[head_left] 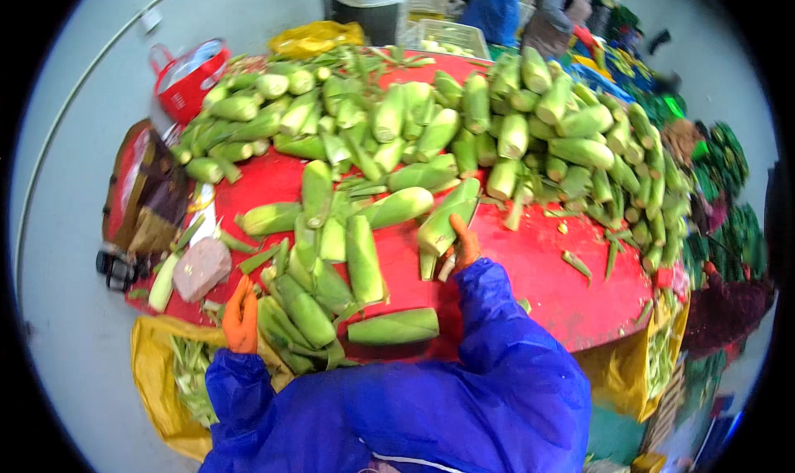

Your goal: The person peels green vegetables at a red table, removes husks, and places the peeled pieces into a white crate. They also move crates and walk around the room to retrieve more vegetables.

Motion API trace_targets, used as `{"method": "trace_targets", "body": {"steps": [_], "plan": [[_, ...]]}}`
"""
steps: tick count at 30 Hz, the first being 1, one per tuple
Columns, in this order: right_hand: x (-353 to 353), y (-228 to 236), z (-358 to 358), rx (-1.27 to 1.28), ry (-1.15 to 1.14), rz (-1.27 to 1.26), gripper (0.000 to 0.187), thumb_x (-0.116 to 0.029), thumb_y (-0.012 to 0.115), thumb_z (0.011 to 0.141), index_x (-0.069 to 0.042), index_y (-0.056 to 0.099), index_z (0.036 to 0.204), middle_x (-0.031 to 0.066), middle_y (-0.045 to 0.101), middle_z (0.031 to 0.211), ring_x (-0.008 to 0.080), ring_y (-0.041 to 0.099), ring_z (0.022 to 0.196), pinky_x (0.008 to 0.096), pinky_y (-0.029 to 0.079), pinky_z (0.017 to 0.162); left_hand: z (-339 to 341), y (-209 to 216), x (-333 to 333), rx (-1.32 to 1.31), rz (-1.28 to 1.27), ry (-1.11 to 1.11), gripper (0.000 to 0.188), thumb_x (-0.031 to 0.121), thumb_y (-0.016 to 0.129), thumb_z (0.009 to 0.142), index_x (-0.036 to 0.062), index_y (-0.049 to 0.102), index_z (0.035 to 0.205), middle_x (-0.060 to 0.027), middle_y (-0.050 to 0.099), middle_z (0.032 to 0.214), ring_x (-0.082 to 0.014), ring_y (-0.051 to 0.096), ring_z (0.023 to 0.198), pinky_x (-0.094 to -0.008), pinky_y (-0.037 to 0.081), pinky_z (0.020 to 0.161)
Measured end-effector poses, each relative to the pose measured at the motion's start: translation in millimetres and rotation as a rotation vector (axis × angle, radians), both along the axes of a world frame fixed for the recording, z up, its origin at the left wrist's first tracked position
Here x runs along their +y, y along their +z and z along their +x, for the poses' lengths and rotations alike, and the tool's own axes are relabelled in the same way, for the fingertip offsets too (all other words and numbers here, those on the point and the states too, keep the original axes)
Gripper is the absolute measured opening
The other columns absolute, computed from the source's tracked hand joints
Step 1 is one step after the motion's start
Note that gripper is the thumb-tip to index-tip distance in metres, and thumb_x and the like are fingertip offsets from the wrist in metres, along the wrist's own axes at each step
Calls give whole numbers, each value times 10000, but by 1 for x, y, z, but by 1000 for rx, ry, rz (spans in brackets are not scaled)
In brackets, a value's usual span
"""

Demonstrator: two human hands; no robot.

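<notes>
I wear orange gloves and blue sleeves. My right hand (464, 243) grips a green-husked corn ear (445, 221) lying on the red table (538, 274), its stalk end toward me. My left hand (241, 317) rests near the table's front left edge, fingers together, beside a stack of husked-green corn ears (305, 307); nothing shows inside it. One single ear (392, 327) lies crosswise in front of me between both arms.
A big heap of corn ears (464, 125) covers the far half of the table. A yellow sack (161, 374) with husks hangs at the front left, a red bag (189, 75) stands far left. Other people stand beyond the table.
</notes>
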State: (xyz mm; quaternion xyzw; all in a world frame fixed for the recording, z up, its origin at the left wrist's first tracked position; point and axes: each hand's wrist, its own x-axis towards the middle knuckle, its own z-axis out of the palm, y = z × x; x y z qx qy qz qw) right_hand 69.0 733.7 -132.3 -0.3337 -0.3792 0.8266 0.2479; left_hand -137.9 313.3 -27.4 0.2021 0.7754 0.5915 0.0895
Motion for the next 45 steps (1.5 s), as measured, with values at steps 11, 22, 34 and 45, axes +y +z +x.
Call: {"method": "trace_targets", "body": {"steps": [11, 22, 34, 45], "plan": [[-274, 138, -102, 330, 1027, 478, 452, -255, 670, 837, -22, 573, 1212, 23, 651, 896, 72, 548, 706, 246, 435, 605, 56, 53, -25, -417, 841, -250, 715, 572, 353, 938, 24, 355, 1396, -176, 468, 1347, -277, 495, 1193, -406, 378, 1025], [-484, 161, -121, 216, 808, 664, 203, -211, 682, 837, -9, 668, 850, 12, 625, 759, 107, 534, 690, 271, 435, 627, 118, 12, -232, -766, 1384, 47, 520, 452, 485, 928, 72, 495, 1284, -145, 575, 1219, -294, 590, 1054, -446, 493, 899], [-589, 189, -69, -61, 1351, 1997, 840, -174, 576, 793, -209, 110, 1491, 185, 637, 846, 374, 629, 737, 446, 510, 692, 112, -46, -341, -1032, 1669, 147, 457, 454, 552, 892, 108, 575, 1188, -125, 614, 1149, -324, 602, 1008, -463, 491, 902], [-599, 176, -90, -68, 1552, 2356, 903, -162, 562, 746, -86, 43, 1481, 173, 654, 803, 356, 640, 669, 475, 482, 570, 140, -52, -334, -414, 1200, 171, 374, 322, 491, 950, 71, 546, 1221, -121, 630, 1132, -242, 592, 1076, -387, 469, 965]]}}
